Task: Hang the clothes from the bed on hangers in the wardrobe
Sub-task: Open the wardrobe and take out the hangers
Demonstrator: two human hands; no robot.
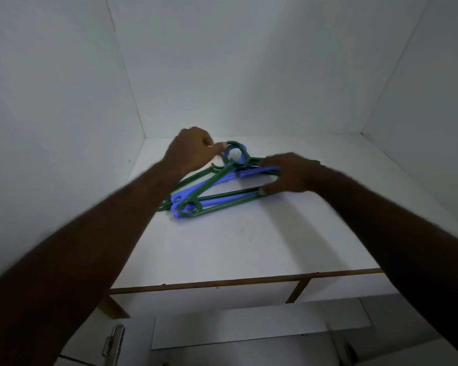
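Stacked hangers (209, 186) on the wardrobe shelf (236, 247)
The left hand (193, 150) pinches a green hook (247, 155) and the right hand (291, 174) grasps the bundle's right end; interlocked hooks may snag and drag others off.

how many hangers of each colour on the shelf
green hangers: at least 2
blue hangers: at least 1
total: at least 3; they overlap, so the exact count is unclear

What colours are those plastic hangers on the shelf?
Dark green and blue plastic hangers, stacked together; the head view shows them.
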